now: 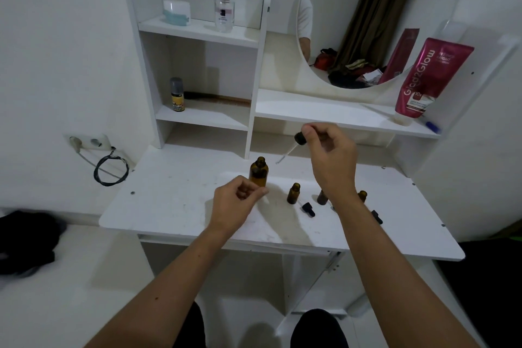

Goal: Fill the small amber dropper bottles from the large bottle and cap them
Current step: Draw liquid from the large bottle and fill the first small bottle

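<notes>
Our right hand (329, 155) pinches one dropper cap (300, 138); below this grip stand one large bottle (258, 172) and three small bottles (293, 193), with two loose caps (308, 209) on the tabletop (169, 200). Our left hand (236, 203) is loosely curled, holding nothing.

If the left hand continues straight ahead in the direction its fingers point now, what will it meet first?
Most likely the large amber glass bottle, open and upright on the white table. The left hand is loosely curled, its fingertips close beside the bottle's base. Whether they already touch is unclear from this single view.

White vanity desk (175, 206), round mirror (367, 8), white wall (56, 37)
</notes>
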